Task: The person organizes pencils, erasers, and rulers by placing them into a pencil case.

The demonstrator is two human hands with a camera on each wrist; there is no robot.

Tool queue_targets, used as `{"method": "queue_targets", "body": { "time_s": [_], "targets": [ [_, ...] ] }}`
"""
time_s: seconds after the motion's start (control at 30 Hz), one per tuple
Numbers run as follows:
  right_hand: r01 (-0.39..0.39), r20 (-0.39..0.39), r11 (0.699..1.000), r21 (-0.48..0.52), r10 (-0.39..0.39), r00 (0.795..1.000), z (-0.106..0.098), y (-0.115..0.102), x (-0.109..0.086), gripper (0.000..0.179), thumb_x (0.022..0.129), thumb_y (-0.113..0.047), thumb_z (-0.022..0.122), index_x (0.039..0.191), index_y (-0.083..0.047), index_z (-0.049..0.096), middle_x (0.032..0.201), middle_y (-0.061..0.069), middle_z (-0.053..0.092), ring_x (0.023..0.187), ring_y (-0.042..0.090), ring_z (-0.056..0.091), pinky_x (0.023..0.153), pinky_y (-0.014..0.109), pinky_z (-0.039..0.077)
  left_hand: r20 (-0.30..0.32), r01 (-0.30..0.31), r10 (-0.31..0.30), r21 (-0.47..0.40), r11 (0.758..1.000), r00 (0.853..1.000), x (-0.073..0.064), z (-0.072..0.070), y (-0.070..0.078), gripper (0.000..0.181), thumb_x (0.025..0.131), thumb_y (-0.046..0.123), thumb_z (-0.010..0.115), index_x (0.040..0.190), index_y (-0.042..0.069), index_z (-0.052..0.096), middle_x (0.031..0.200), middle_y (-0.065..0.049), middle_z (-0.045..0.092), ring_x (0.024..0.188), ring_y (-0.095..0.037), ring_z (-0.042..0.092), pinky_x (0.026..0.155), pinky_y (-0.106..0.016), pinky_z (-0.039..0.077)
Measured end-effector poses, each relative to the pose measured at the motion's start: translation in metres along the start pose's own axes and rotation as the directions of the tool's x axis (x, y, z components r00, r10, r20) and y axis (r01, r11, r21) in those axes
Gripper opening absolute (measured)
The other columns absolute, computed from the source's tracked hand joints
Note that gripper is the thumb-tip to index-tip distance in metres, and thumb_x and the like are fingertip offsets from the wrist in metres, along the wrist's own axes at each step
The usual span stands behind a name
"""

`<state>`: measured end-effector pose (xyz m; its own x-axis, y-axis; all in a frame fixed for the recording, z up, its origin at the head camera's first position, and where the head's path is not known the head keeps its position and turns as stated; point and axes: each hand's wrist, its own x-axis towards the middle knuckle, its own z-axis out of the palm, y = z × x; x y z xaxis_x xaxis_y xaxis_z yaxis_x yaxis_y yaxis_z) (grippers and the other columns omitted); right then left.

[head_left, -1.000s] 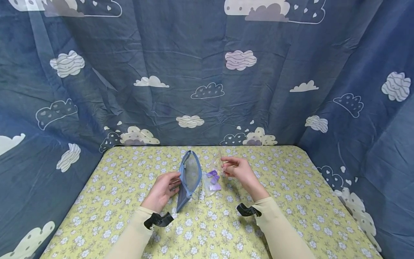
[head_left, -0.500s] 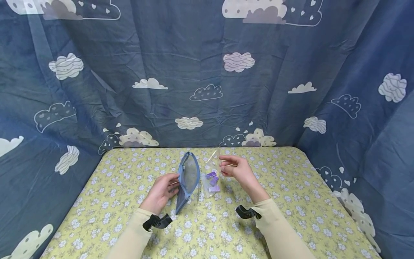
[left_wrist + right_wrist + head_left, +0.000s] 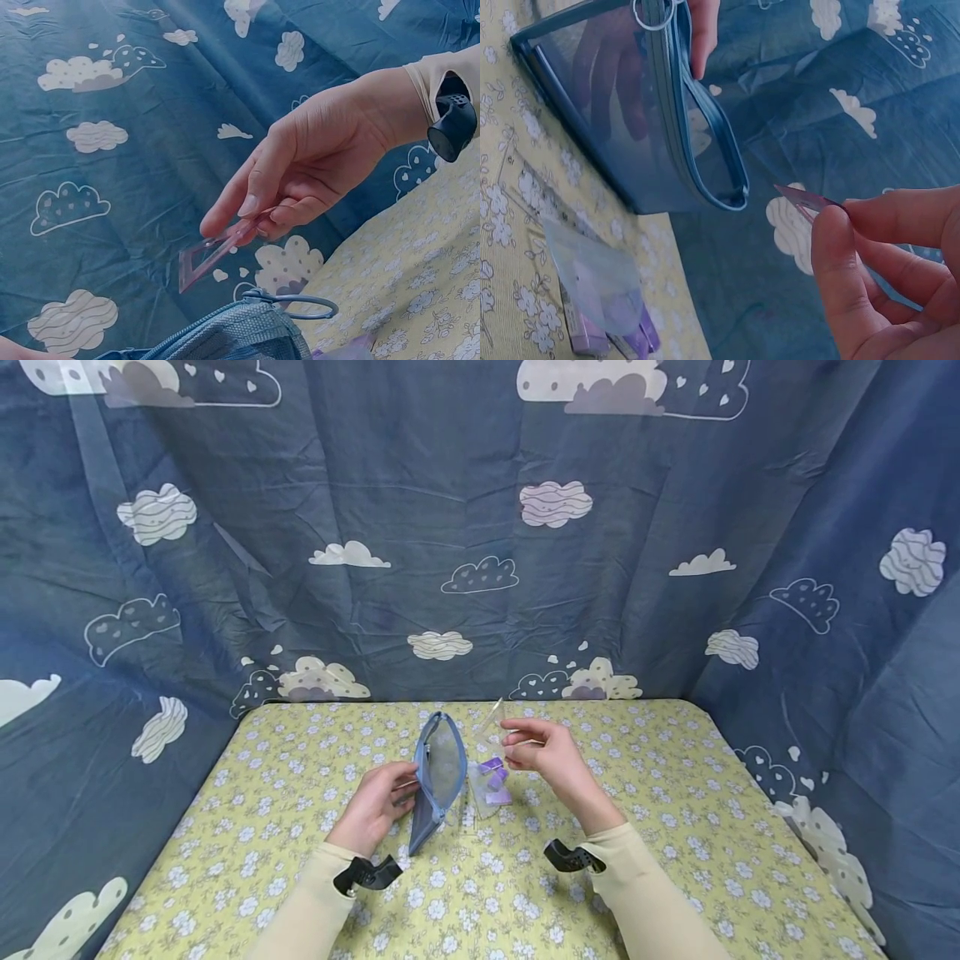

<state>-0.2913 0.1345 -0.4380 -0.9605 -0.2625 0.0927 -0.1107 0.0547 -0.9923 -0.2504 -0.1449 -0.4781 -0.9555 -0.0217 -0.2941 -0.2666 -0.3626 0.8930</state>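
My left hand (image 3: 378,802) grips the side of a blue mesh zip pouch (image 3: 442,768), fingers partly behind its mesh. The pouch stands upright with its mouth parted, and a zip-pull ring (image 3: 319,309) hangs at its end. To the right of the pouch, my right hand (image 3: 546,756) pinches a clear, pinkish set square (image 3: 814,198) between thumb and fingers. The set square is in the air, apart from the pouch. Below the right hand lie several small purple blocks (image 3: 495,772), partly under a translucent piece with a curved edge (image 3: 592,262).
A clear ruler (image 3: 544,191) lies on the table beside the pouch. A yellow flowered cloth (image 3: 300,827) covers the table. Dark blue cloud-print curtains (image 3: 420,527) hang behind the table and at both sides.
My right hand has moved slightly left, toward the pouch, and the set square has turned a little in its pinch. The left hand and pouch stay nearly in place.
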Motion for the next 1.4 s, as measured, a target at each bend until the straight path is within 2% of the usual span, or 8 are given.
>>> {"method": "queue_targets", "body": {
  "time_s": [0.17, 0.4, 0.63, 0.8, 1.03, 1.1, 1.2, 1.4],
  "targets": [
    [0.010, 0.009, 1.000, 0.008, -0.010, 1.000, 0.003, -0.003, -0.002, 0.041, 0.090, 0.004, 0.069, 0.129, -0.009, 0.067, 0.111, 0.023, 0.064, 0.096, 0.034, 0.069, 0.080, 0.040, 0.058, -0.004, 0.000, 0.000, 0.000, 1.000, 1.000, 0.002, 0.001, 0.000, 0.008, 0.093, 0.015, 0.069, 0.095, 0.008, 0.068, 0.094, -0.008, 0.065, 0.097, -0.029, 0.058, 0.095, -0.050, 0.037],
    [0.021, 0.034, 1.000, 0.004, -0.021, 0.999, 0.009, -0.002, -0.003, 0.042, 0.091, 0.005, 0.067, 0.131, -0.008, 0.066, 0.112, 0.026, 0.063, 0.099, 0.043, 0.067, 0.080, 0.040, 0.058, -0.017, 0.008, -0.009, -0.011, 1.000, 1.000, 0.003, 0.000, 0.000, 0.006, 0.092, 0.014, 0.070, 0.091, 0.008, 0.069, 0.090, -0.006, 0.066, 0.097, -0.029, 0.058, 0.095, -0.050, 0.037],
    [0.000, 0.057, 1.000, -0.010, 0.001, 0.998, 0.018, -0.003, -0.003, 0.040, 0.092, 0.000, 0.069, 0.131, -0.009, 0.066, 0.112, 0.026, 0.063, 0.101, 0.045, 0.065, 0.080, 0.041, 0.058, 0.000, 0.008, -0.008, 0.002, 1.000, 1.000, 0.000, -0.004, 0.000, 0.010, 0.094, 0.016, 0.068, 0.097, 0.007, 0.067, 0.098, -0.009, 0.065, 0.100, -0.030, 0.059, 0.097, -0.050, 0.038],
    [0.007, 0.081, 1.000, -0.016, -0.006, 0.997, 0.024, -0.002, -0.001, 0.042, 0.091, 0.002, 0.069, 0.133, -0.004, 0.063, 0.114, 0.029, 0.063, 0.100, 0.046, 0.065, 0.078, 0.039, 0.058, 0.001, 0.009, -0.009, -0.028, 1.000, 1.000, 0.002, -0.004, 0.003, 0.008, 0.094, 0.016, 0.068, 0.096, 0.008, 0.067, 0.102, -0.012, 0.065, 0.097, -0.028, 0.059, 0.097, -0.050, 0.038],
    [-0.001, 0.132, 0.999, -0.040, 0.007, 0.991, 0.031, 0.004, 0.000, 0.042, 0.091, 0.003, 0.067, 0.133, -0.001, 0.063, 0.111, 0.027, 0.064, 0.092, 0.035, 0.069, 0.077, 0.041, 0.058, 0.009, 0.031, -0.031, -0.007, 1.000, 0.999, 0.002, -0.004, 0.002, 0.007, 0.094, 0.016, 0.068, 0.094, 0.009, 0.067, 0.098, -0.008, 0.066, 0.097, -0.028, 0.059, 0.096, -0.049, 0.040],
    [-0.001, 0.156, 0.999, -0.054, 0.009, 0.988, 0.033, 0.005, 0.002, 0.042, 0.092, 0.002, 0.067, 0.134, -0.001, 0.062, 0.111, 0.025, 0.065, 0.093, 0.035, 0.070, 0.077, 0.041, 0.058, 0.003, 0.033, -0.033, -0.006, 0.999, 0.999, 0.002, -0.004, 0.001, 0.007, 0.094, 0.016, 0.069, 0.092, 0.009, 0.067, 0.096, -0.007, 0.066, 0.096, -0.027, 0.059, 0.095, -0.048, 0.040],
    [-0.014, 0.171, 0.997, -0.070, 0.025, 0.985, 0.036, 0.003, 0.003, 0.043, 0.092, 0.000, 0.069, 0.134, -0.002, 0.063, 0.111, 0.024, 0.065, 0.095, 0.036, 0.069, 0.077, 0.041, 0.058, -0.001, 0.030, -0.030, -0.004, 1.000, 1.000, 0.003, -0.003, 0.000, 0.007, 0.093, 0.016, 0.070, 0.092, 0.010, 0.067, 0.096, -0.007, 0.066, 0.097, -0.027, 0.059, 0.095, -0.048, 0.039],
    [-0.020, 0.191, 0.993, -0.120, 0.043, 0.981, 0.042, -0.004, 0.008, 0.044, 0.091, -0.002, 0.072, 0.134, -0.001, 0.062, 0.107, 0.021, 0.066, 0.089, 0.028, 0.070, 0.077, 0.040, 0.058, -0.001, 0.018, -0.018, -0.015, 1.000, 1.000, 0.004, -0.001, 0.001, 0.007, 0.093, 0.016, 0.069, 0.091, 0.010, 0.066, 0.098, -0.008, 0.066, 0.099, -0.028, 0.059, 0.096, -0.049, 0.038]
  ]
}}
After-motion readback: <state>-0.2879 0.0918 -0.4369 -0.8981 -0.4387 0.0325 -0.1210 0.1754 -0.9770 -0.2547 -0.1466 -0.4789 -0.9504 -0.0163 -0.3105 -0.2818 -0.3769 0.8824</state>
